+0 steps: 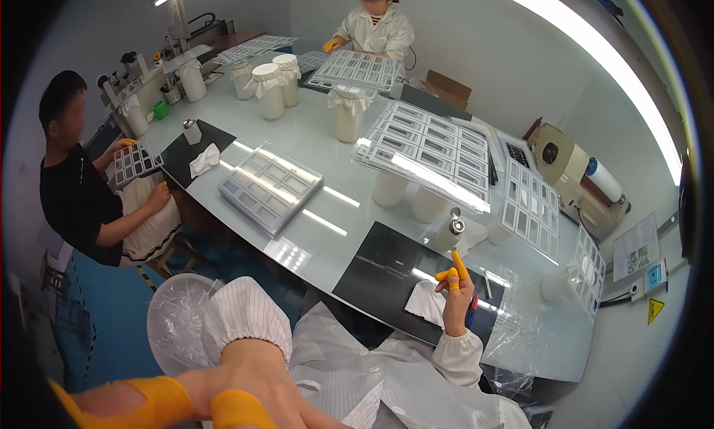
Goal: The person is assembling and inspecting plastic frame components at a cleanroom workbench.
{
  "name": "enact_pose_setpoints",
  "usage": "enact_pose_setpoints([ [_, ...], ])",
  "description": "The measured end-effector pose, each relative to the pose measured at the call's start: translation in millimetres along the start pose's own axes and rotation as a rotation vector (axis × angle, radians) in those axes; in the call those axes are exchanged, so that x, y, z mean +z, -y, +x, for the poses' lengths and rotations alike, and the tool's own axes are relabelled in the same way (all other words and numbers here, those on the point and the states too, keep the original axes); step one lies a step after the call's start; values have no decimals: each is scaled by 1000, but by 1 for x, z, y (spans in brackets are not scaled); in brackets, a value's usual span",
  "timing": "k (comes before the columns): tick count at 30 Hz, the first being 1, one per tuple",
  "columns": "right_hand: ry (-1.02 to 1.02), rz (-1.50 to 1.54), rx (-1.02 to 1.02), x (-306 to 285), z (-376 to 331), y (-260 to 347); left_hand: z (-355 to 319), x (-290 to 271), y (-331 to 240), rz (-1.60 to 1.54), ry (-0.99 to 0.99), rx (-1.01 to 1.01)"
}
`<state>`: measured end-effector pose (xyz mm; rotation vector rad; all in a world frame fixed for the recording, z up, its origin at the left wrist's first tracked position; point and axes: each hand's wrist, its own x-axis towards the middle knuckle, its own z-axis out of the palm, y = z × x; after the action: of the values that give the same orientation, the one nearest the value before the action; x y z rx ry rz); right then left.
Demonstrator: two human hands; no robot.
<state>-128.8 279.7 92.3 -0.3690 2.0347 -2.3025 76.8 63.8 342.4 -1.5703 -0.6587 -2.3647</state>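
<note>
My left hand [253,384] is raised very near the camera at the lower left. Orange finger cots cover some of its fingers, which spread apart and run partly out of view; no held thing shows. Over the black mat [375,269], my right hand [455,302] also wears orange cots. Its index finger points up, the others are partly bent, and nothing shows in them. A crumpled white cloth [425,301] lies on the mat just left of that hand. Beyond the fingertips stands a small metal-topped bottle [451,232]. A red and blue pen [473,310] lies beside the right wrist.
Stacked clear trays [271,191] lie mid-table; larger framed trays [431,143] rest on white jars beyond. More cloth-covered jars [268,91] stand farther back. One co-worker [82,176] sits left holding a tray; another [372,31] works at the far side. A plastic-lined bin [167,317] is below.
</note>
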Motion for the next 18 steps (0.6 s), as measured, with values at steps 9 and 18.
enact_pose_setpoints([
  [9, -3, 13, -5, -7, -1, 2, 3, -14, 6, -61, 24, 38],
  [18, 5, 27, 21, -8, -4, -2, 15, -35, -11, -79, 164, -352],
])
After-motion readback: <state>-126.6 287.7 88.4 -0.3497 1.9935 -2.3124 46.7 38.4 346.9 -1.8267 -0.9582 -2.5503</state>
